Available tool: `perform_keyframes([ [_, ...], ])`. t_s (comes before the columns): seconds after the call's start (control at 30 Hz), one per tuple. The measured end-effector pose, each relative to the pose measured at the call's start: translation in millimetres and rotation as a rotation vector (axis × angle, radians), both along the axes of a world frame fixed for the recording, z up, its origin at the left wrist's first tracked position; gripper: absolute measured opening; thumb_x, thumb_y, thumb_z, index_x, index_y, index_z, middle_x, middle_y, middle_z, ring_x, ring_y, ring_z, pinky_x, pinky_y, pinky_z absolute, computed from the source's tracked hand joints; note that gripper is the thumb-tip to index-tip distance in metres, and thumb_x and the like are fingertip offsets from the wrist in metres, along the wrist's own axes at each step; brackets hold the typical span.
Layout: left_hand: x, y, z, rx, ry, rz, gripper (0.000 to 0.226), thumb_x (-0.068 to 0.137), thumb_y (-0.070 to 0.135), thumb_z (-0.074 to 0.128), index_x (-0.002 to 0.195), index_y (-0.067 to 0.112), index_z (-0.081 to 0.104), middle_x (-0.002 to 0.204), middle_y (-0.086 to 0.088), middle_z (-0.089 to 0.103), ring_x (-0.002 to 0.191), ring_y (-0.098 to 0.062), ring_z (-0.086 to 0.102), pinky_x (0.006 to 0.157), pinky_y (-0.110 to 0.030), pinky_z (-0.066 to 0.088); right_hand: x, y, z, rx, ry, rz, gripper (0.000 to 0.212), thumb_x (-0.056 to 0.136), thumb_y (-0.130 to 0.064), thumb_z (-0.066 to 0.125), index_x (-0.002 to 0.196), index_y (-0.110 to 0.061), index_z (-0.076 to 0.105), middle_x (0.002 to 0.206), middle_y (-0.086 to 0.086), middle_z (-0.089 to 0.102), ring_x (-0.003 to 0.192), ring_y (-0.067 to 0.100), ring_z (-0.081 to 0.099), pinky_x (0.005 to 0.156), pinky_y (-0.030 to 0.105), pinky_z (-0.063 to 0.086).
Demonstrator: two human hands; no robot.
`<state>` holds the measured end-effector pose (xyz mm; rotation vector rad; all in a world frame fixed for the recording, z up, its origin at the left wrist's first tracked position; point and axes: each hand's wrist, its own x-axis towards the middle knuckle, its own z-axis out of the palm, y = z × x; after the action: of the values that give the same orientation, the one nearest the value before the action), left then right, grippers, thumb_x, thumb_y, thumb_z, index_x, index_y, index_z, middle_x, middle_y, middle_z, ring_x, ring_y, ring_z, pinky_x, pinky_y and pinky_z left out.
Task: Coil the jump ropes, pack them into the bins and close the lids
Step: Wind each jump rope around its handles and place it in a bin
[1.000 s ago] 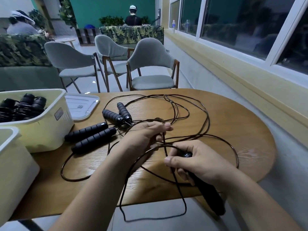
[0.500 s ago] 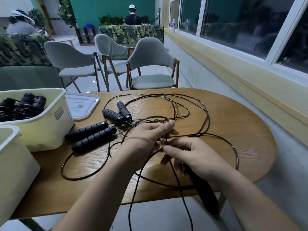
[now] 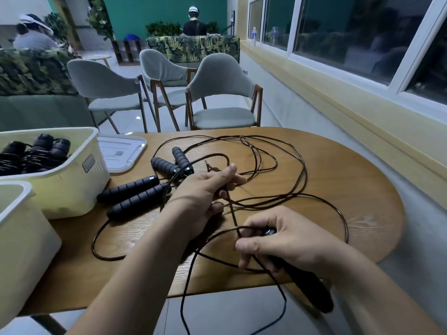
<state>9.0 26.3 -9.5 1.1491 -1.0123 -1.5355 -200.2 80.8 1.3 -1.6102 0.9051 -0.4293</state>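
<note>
Separated again, left hand [image 3: 203, 192] pinches thin dark cord [image 3: 346, 228], right hand [image 3: 292, 240] grips black handle [image 3: 309, 290]; four loose handles [image 3: 128, 188] lie beside.

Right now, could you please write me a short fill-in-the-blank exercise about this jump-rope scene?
Beside the left hand, ____ black foam handles lie loose on the round wooden table.
The right hand grips a fifth handle, while the thin dark cord is held by the ____ hand.
The white plastic lid lies flat on the table, so the cream plastic bin of coiled ropes stands ____.
Missing words: four; left; open.
</note>
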Motion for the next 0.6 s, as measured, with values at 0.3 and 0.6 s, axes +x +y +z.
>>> perform_keyframes([
  [0.3, -5, 7, 12, 0.002, -0.045, -0.004, 0.057, 0.110, 0.047, 0.047, 0.072, 0.019, 0.080, 0.087, 0.002, 0.077, 0.063, -0.009, 0.045, 0.054, -0.025, 0.028, 5, 6, 0, 0.013, 0.097, 0.096, 0.018, 0.106, -0.020, 0.069, 0.109, -0.005, 0.079, 0.082, -0.006, 0.078, 0.061, 0.012, 0.059, 0.052, 0.024, 0.046],
  [0.6, -18, 18, 10, -0.102, 0.016, -0.198, 0.047, 0.109, 0.040, 0.053, 0.107, 0.002, 0.081, 0.083, -0.003, 0.062, 0.075, -0.018, 0.063, 0.066, -0.032, 0.048, 22, -3, -17, 0.002, -0.235, -0.374, 0.015, 0.102, -0.029, 0.070, 0.106, -0.018, 0.080, 0.099, 0.015, 0.081, 0.058, 0.017, 0.057, 0.047, 0.026, 0.043],
])
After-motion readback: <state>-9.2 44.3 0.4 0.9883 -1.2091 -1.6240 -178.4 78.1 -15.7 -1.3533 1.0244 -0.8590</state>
